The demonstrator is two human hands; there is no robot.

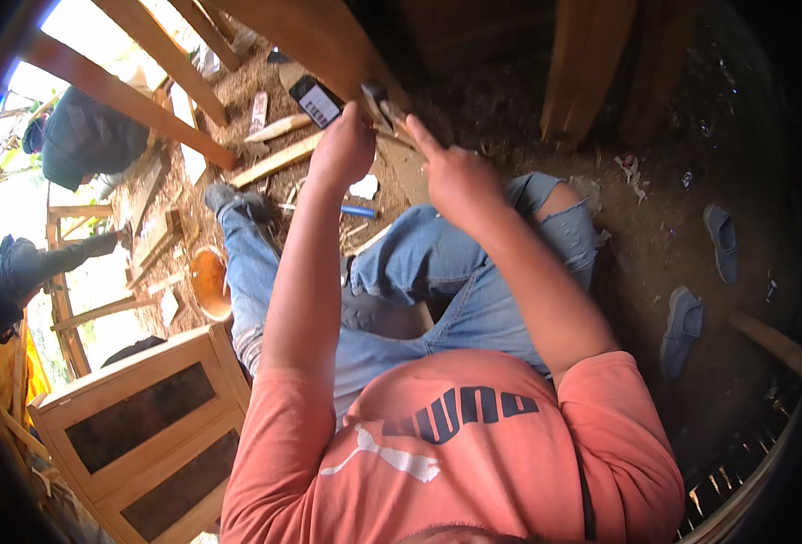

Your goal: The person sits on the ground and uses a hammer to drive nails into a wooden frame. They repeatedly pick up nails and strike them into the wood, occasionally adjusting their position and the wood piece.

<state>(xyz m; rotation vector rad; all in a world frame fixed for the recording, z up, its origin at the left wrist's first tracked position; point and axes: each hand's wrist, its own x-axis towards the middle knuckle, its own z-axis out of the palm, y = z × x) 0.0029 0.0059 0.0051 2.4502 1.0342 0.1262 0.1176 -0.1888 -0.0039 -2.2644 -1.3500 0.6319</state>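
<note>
Hammer (386, 111) near twelve o'clock | our right hand (464, 186) curls round its handle, forefinger outstretched | our left hand's (345, 150) fingers bunched just beside, hold we cannot tell | risk: glancing swing could bruise them

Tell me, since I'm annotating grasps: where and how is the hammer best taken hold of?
The hammer is probably best gripped by its slim handle, from the person's right: the handle runs from the dark head toward the right hand, leaving the head clear.
</note>
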